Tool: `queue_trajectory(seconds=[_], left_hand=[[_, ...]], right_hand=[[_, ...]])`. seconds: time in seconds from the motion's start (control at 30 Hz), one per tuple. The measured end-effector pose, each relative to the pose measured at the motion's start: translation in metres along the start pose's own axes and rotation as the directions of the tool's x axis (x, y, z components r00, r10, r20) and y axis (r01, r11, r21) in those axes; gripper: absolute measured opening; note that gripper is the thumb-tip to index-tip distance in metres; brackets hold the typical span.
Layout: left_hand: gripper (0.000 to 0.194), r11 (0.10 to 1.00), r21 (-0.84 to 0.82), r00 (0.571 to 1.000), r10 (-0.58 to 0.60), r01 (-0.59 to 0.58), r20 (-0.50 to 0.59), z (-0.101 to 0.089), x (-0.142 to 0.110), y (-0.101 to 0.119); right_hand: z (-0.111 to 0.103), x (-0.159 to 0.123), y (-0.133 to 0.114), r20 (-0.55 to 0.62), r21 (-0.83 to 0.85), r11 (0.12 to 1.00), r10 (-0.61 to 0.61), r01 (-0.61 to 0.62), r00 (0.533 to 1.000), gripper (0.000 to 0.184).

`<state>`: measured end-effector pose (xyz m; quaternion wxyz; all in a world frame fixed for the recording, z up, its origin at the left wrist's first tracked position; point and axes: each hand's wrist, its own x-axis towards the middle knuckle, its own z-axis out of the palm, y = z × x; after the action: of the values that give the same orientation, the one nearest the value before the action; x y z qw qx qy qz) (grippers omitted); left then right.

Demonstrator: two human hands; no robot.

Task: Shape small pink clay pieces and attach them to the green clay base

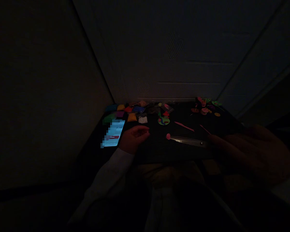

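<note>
The scene is very dark. My left hand [133, 139] rests on a dark mat [159, 148], its fingers curled and pinched on what looks like a tiny pink piece. My right hand [251, 154] is close to the camera at the right, its fingers closed around the handle end of a long metal tool like scissors [187, 140]. The blade lies flat and points left. A small pink clay ball [168, 136] sits at its tip. A round green clay disc with red and blue bits [163, 120] lies just beyond.
A lit phone [114, 133] lies left of my left hand. Several coloured clay packets [125, 111] line the mat's far left. Two thin pink sticks [184, 126] and small clay figures [204, 109] lie at the far right. A pale wall rises behind.
</note>
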<state>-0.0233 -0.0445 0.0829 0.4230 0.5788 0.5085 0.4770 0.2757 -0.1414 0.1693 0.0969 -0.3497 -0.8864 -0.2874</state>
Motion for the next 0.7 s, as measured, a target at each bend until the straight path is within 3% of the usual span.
queue_trajectory(seconds=[0.1, 0.27, 0.37, 0.53, 0.7], left_hand=[[0.022, 0.955, 0.268, 0.992, 0.123, -0.127, 0.033, -0.004, 0.009, -0.009], [0.025, 0.75, 0.594, 0.955, 0.264, -0.29, 0.133, 0.005, 0.025, -0.024], [0.026, 0.676, 0.663, 0.946, 0.265, -0.32, 0.186, 0.009, 0.034, -0.031], [0.02, 0.628, 0.696, 0.938, 0.236, -0.347, 0.254, 0.014, 0.05, -0.037], [0.023, 0.535, 0.739, 0.911, 0.211, -0.41, 0.353, 0.02, 0.069, -0.046]], right_hand=[[0.002, 0.0, 0.001, -0.003, 0.01, 1.0, -0.014, 0.014, 1.0, 0.039], [0.023, 0.003, 0.002, 0.008, -0.048, 0.998, -0.032, 0.033, 0.999, 0.032], [0.044, 0.007, 0.004, 0.061, -0.069, 0.996, -0.047, 0.051, 0.997, 0.027], [0.078, 0.017, 0.009, 0.138, -0.102, 0.994, -0.033, 0.047, 0.99, 0.025], [0.111, 0.027, 0.017, 0.24, -0.022, 1.0, -0.016, 0.022, 0.971, 0.025]])
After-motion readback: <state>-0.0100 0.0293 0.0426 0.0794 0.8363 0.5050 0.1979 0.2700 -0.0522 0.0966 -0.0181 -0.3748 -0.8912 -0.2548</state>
